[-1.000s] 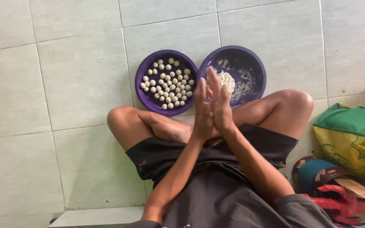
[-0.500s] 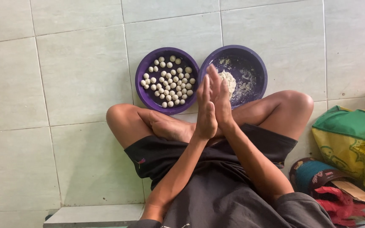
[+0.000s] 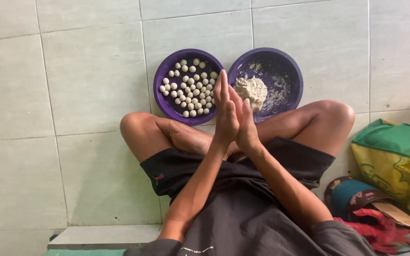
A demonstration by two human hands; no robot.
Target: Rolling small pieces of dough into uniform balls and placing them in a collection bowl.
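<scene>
1. Purple plastic makes up both round bowls on the pale tiled floor, set side by side and touching in front of the seated person's crossed legs
2. Left bowl holds many small white dough balls, spread loosely in one layer across its bottom
3. Right bowl holds a lump of white dough on its near left side, with floury smears and crumbs over the rest of the bottom
4. Both hands are raised upright between the knees, palms pressed flat together, fingers straight and pointing toward the bowls
5. Left hand sits a little higher, its fingertips over the gap where the two bowls meet; right hand is slid slightly lower against it
6. Whether anything lies between the palms cannot be told, since the closed hands hide the space between them
7. Dark shorts and a dark shirt cover the person, whose bare knees spread to either side, just near of the bowls
8. At the right edge lie a green and yellow bag, a round teal tin and some red cloth, well apart from the bowls
9. A light step runs along the bottom left
</scene>
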